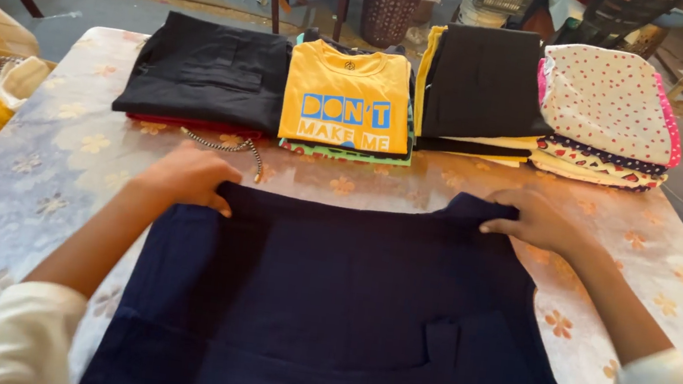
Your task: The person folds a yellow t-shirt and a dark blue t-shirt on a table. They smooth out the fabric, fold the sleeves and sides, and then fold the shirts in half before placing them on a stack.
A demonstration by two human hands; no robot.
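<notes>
Hands pinching far edge of navy garment [345, 305], spread flat at lower centre of frame.
Left hand [187, 177] and right hand [533, 220] grip corners; uneven pull could skew it (silver chain [230, 148] nearby may snag).

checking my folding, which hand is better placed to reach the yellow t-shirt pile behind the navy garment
Left, probably. The left hand grips the navy garment's far left corner, just below and left of the yellow t-shirt. The right hand is at the far right corner, nearer the black stack.
</notes>
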